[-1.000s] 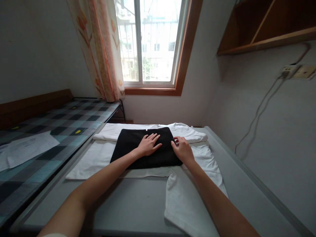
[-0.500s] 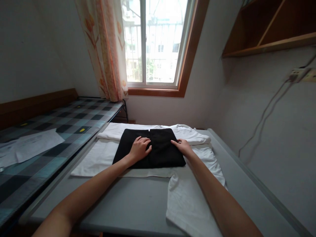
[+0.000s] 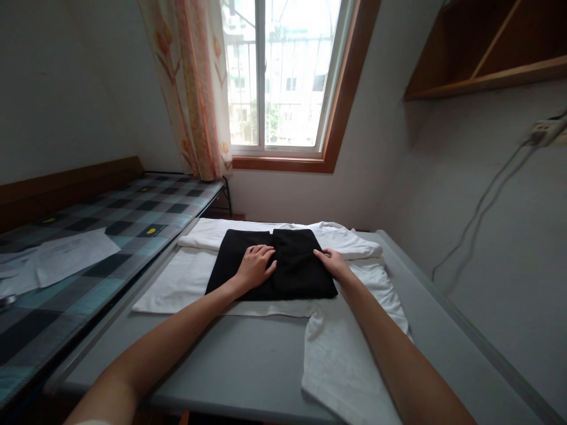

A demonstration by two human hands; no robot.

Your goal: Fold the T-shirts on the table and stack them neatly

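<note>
A folded black cloth (image 3: 299, 268) lies on a white garment (image 3: 177, 280) spread over the grey table. Near the middle seam of the black cloth, my left hand (image 3: 257, 265) rests flat with its fingers apart. My right hand (image 3: 333, 262) is at the right edge of the black cloth, its thumb and finger touching that edge without a clear grip. One white sleeve hangs toward the table's front, partly beneath my right forearm.
The grey table (image 3: 248, 360) stands beside a bed with a checked cover (image 3: 177, 208). Papers (image 3: 77, 254) lie on the bed. Behind are a window (image 3: 287, 88) and a curtain (image 3: 199, 88). A wooden shelf (image 3: 491, 82) hangs at the upper right, above a cable.
The whole view has shifted slightly, so things appear a little further right. Both hands stay on the black cloth, with the left fingers slightly closer together.
</note>
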